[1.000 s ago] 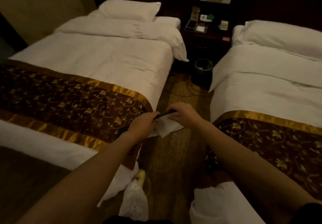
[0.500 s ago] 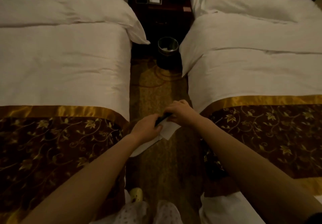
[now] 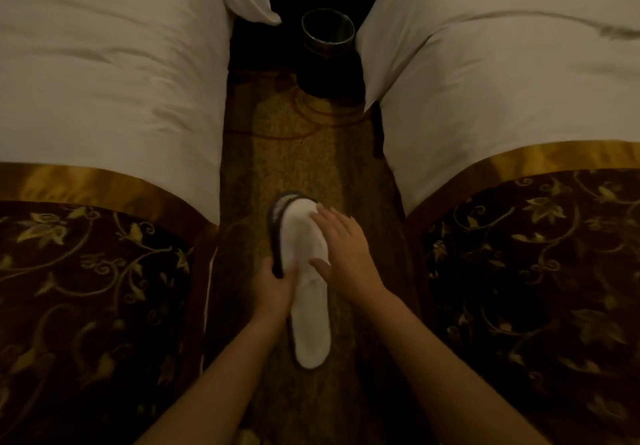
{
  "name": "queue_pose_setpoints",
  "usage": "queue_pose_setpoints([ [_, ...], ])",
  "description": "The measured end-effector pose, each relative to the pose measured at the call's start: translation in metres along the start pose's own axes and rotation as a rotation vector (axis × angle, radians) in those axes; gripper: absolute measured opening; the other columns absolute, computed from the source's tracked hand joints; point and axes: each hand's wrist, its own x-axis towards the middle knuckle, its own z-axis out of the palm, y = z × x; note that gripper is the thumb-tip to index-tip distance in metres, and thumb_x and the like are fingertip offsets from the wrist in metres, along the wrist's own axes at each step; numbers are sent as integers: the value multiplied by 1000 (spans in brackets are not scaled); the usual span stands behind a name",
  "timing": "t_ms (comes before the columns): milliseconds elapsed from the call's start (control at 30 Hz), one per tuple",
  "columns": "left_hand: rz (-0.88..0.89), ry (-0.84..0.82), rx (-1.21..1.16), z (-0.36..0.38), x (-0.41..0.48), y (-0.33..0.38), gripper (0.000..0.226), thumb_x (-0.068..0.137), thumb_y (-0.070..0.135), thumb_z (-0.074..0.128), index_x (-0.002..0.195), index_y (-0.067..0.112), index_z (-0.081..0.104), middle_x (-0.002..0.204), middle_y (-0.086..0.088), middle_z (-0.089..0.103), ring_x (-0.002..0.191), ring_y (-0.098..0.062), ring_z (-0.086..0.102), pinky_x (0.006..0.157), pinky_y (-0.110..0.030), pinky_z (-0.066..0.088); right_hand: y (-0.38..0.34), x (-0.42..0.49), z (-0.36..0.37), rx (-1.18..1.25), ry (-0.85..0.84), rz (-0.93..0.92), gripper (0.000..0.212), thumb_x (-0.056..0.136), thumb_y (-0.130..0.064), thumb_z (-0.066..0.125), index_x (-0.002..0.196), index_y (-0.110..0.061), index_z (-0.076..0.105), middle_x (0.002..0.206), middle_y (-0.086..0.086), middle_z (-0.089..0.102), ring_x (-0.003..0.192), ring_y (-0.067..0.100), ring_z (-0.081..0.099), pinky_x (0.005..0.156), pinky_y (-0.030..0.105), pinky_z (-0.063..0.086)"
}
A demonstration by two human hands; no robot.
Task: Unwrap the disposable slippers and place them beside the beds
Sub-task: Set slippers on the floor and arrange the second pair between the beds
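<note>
Slipper (image 3: pixel 310 309), white with dark rim, lies lengthwise over the carpet (image 3: pixel 311 153) in the aisle between left bed (image 3: pixel 104 80) and right bed (image 3: pixel 502 98), toe pointing away. Left hand (image 3: pixel 272 288) is closed around the dark sole edge at the slipper's left side, near mid-length. Right hand (image 3: pixel 343 247) lies flat and spread over the toe cover, fingers (image 3: pixel 320 217) extended, thumb on the insole. Cannot tell if the slipper touches the floor. Dark bin (image 3: pixel 327 49) stands farther up the aisle. Brown-gold runners (image 3: pixel 86 271) cross both beds.
</note>
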Motion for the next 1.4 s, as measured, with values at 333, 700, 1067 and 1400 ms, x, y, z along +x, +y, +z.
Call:
queue_pose_setpoints([
  [333,-311,-44,-644,73,133,-164,41,91,18,57,131,12,50,125,-10,59,106,-28,58,94,-45,49,105,-86,218,638,-89,738,83,75,-48,70,142,-16,32,143,8,43,127,21,45,107,40,41],
  [700,-128,-70,-705,56,235,-226,47,98,32,40,143,17,37,142,-17,47,124,-34,49,100,-49,42,200,-62,290,774,-11,708,55,82,-25,70,131,-12,48,129,10,55,102,14,56,81,21,50],
  [1067,-231,92,-432,43,247,-272,44,101,19,35,144,8,30,144,-22,38,126,-39,43,87,-45,40,273,27,294,730,168,644,41,93,-20,54,132,-11,47,133,18,51,114,27,52,85,29,44],
  [1400,-220,-28,-104,53,233,-273,36,100,13,34,133,13,48,126,-17,46,91,-27,51,58,-32,43,296,50,320,664,104,832,81,88,-25,62,149,-18,9,155,14,15,138,36,25,110,45,30],
])
